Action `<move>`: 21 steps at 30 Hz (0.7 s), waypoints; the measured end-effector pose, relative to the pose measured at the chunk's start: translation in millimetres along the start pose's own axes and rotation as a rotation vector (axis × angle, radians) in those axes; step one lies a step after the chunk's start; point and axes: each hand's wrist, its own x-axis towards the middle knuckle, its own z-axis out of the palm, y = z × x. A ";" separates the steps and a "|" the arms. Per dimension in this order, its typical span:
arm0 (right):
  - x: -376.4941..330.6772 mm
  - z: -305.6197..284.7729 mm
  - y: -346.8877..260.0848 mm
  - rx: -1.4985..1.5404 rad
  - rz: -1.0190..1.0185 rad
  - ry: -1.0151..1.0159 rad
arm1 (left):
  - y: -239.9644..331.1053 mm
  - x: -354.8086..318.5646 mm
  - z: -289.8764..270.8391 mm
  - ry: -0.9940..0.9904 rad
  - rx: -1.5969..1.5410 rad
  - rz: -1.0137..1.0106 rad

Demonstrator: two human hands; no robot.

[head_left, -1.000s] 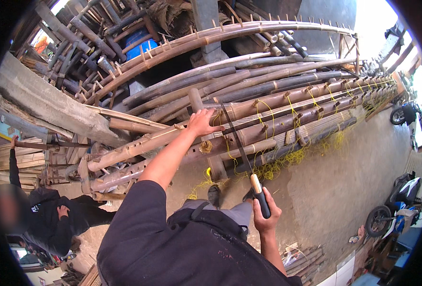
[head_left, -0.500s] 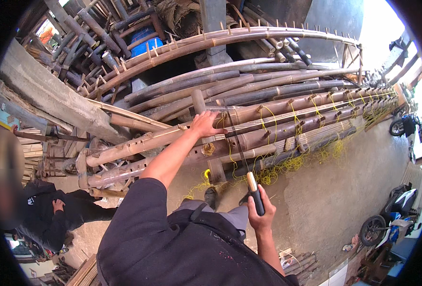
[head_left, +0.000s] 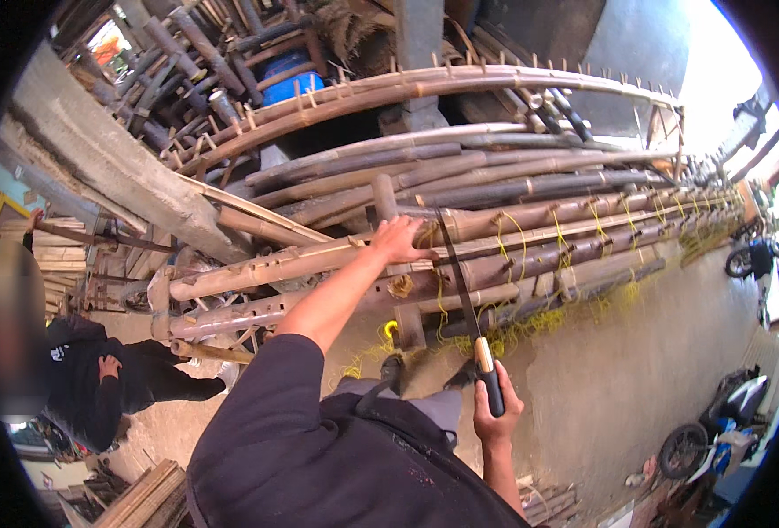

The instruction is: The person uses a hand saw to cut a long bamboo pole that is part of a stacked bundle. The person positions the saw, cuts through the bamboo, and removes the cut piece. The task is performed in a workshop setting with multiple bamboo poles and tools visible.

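Observation:
My right hand [head_left: 498, 417] is closed round the black grip of a handsaw [head_left: 465, 295]. Its long dark blade points up and away, lying across two bamboo poles. The farther bamboo pole [head_left: 482, 224] and the nearer bamboo pole [head_left: 451, 273] run side by side, with pegs and yellow string [head_left: 558, 233] along them. My left hand [head_left: 396, 242] rests on the bamboo just left of the blade, fingers spread and thumb stretched toward the saw. Close behind it stands a short upright wooden post [head_left: 384, 195]. Whether the teeth bite into the bamboo I cannot tell.
Behind lie several long bamboo poles [head_left: 345, 167] and a pegged bamboo rail [head_left: 460, 84]. Yellow string hangs tangled below the frame. A person in black [head_left: 86, 378] is at the left. A motorbike [head_left: 688, 449] stands at the right, and cut bamboo [head_left: 143, 502] lies lower left.
The whole view has shifted slightly, moving things right and down. The saw keeps nearly the same place across the poles in my right hand; my left hand stays on the bamboo.

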 end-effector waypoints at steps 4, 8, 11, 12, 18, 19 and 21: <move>5.9 4.6 -12.0 0.194 0.148 0.006 | -2.5 4.0 -2.9 -0.080 0.066 -0.007; -3.1 12.8 21.5 0.171 0.053 0.068 | 2.4 12.1 4.0 -0.090 0.009 0.031; -3.3 11.8 30.4 0.260 0.093 0.031 | 8.3 6.7 4.6 -0.111 -0.007 0.024; -2.9 6.9 31.2 0.309 0.149 -0.019 | 10.9 4.8 -5.4 -0.115 -0.019 0.045; 1.8 -1.7 5.0 0.216 0.098 -0.014 | 5.2 0.4 -4.0 -0.055 -0.044 0.024; 1.0 -3.6 5.8 0.226 0.136 -0.028 | 8.3 1.3 -3.6 -0.040 -0.048 0.033; -2.8 -7.2 4.8 0.247 0.210 -0.050 | 15.7 3.5 -2.8 -0.043 -0.048 0.047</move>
